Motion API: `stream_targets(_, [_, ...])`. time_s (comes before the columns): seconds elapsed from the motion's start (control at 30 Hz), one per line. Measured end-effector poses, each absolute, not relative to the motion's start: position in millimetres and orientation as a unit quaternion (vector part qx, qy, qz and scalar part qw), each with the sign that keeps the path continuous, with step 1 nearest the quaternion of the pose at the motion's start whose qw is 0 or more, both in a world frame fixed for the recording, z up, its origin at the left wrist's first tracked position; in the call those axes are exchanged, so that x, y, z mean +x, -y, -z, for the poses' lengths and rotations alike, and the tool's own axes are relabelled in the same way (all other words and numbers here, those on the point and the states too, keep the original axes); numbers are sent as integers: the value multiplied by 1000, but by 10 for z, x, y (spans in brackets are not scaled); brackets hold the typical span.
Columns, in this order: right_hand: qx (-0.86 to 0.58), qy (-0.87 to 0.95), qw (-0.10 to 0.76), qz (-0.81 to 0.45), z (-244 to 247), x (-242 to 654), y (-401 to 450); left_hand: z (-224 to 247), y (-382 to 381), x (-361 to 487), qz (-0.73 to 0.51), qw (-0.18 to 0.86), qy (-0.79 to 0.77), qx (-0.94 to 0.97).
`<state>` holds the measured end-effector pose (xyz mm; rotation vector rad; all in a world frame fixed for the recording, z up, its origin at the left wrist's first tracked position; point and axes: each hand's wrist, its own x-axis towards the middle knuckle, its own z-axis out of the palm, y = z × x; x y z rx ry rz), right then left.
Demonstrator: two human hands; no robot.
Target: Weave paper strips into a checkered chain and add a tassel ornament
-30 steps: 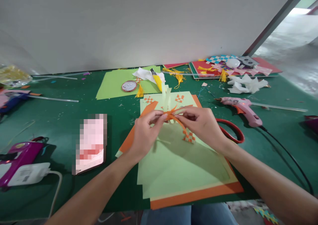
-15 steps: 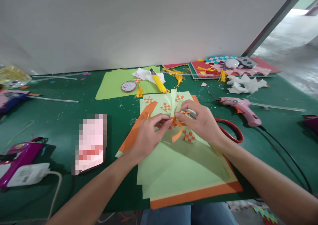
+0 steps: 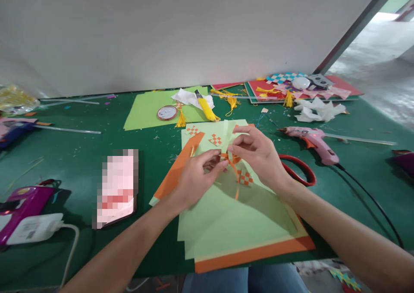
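Narrow orange paper strips (image 3: 233, 169) and pale green paper strips (image 3: 226, 131) cross between my two hands over a stack of paper. My left hand (image 3: 202, 172) pinches the orange side of the crossing with thumb and fingers. From the right, my right hand (image 3: 258, 153) holds a pale green strip between thumb and index finger, its other fingers curled. One orange strip curves down towards me. Small orange-and-white checkered woven pieces (image 3: 246, 178) lie on the pale green sheets (image 3: 226, 224) around the hands. The crossing itself is partly hidden by my fingers.
Red-handled scissors (image 3: 300, 168) lie beside my right wrist. A pink glue gun (image 3: 315, 140) with a cord is farther right. At the left are a phone (image 3: 118, 185) and a purple device (image 3: 29, 207). A yellow cutter (image 3: 207, 105) and tape roll (image 3: 167, 112) lie behind.
My right hand has lifted slightly and its fingers have shifted on the green strip. The loose orange strip has swung right and lower. My left fingers have loosened a little.
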<state>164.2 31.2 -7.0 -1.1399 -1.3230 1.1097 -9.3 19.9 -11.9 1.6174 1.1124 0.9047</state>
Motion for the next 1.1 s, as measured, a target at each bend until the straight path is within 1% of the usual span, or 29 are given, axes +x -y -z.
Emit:
stream_targets(0.13, [-486,532,524,-454,105,1602,-321,140,-207,-96,-349,467,-465,666])
stream_targets(0.37, [-486,527,514,-471,66,1612,-327,137,-215,-96,-352,473,-475,654])
stream_targets(0.5, [-490,539,472,-496,15,1668,-334,121,-215,-84,-367,470,-479,644])
stream_targets(0.7, [-488,669,381,-410,9,1724,-328,126,-231,-89,-396,463,-495,620])
stream_targets(0.77, [-482,684,363,-409,10,1729,-325,120,-232,-86,-395,461,-498,619])
stream_targets(1.0, [-478,671,355,-442,8,1763,-346,162,-236,-97,-389,463,-501,619])
stream_targets(1.1, [-472,658,361,-462,-1,1771,-354,189,-239,-113,-390,426,-501,644])
